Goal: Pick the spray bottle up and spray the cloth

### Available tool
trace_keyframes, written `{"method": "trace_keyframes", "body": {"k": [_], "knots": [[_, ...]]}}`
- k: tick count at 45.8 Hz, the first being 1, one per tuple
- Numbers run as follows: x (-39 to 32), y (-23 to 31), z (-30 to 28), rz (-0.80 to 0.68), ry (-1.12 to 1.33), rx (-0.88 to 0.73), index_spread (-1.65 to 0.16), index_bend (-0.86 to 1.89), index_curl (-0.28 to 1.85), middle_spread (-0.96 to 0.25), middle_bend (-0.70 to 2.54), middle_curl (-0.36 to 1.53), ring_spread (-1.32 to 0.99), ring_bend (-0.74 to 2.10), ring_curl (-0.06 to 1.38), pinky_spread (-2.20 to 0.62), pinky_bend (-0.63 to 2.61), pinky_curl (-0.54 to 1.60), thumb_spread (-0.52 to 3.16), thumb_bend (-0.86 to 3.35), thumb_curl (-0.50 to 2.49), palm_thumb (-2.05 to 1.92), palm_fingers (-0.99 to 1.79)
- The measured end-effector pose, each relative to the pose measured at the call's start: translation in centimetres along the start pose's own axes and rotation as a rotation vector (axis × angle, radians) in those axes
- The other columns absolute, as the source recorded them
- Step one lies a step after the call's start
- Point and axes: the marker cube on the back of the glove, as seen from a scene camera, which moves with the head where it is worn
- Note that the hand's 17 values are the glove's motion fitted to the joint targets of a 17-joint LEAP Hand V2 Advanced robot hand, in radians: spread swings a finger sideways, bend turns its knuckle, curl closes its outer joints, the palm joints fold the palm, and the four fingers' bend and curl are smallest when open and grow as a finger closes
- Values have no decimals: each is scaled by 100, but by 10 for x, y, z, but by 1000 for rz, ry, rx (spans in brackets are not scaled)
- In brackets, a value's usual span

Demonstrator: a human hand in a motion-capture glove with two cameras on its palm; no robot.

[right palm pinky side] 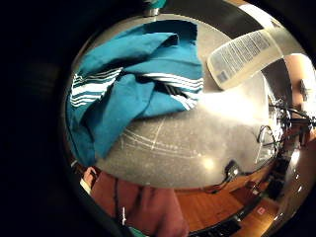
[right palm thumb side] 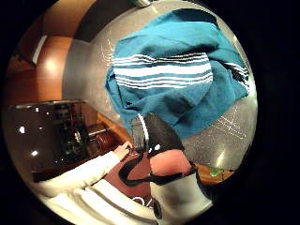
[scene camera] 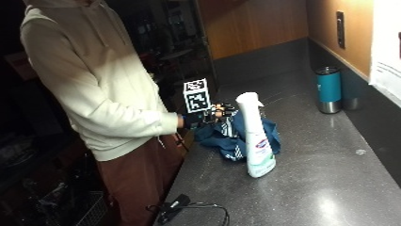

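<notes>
Fingers of the gloved right hand cannot be made out as open or closed; the hand hovers over the left edge of the teal striped cloth, which lies crumpled on the grey desk. Just right of the cloth, the white spray bottle stands upright, apart from the hand. Far right stands a teal tumbler.

The person wears a cream hooded sweatshirt, loose in the body, with long sleeves ending in ribbed cuffs. Below it are rust-brown trousers. The right hand is covered by a black glove, and black straps loop across a white plastic piece at the palm.
</notes>
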Motion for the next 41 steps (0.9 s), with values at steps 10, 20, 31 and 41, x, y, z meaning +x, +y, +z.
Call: {"method": "trace_keyframes", "body": {"k": [10, 20, 31, 41], "knots": [[-14, -1, -20, -3, -26, 5, -36, 18, 13, -1, 18, 10, 8, 25, 9, 19, 38, 17, 83, 16, 14, 40, 9], [-23, -1, -41, -1, -23, -14, -41, 18, 19, -1, 18, 15, 10, 26, 13, 22, 39, 22, 98, 9, 20, 42, 7], [-34, 1, -66, -6, -31, -17, -42, 18, 23, -2, 18, 20, 11, 27, 16, 23, 39, 26, 104, 2, 24, 44, 4], [-42, 5, -93, -20, -44, 34, -43, 18, 26, -2, 17, 22, 12, 26, 18, 23, 39, 28, 106, -2, 27, 46, 3]]}}
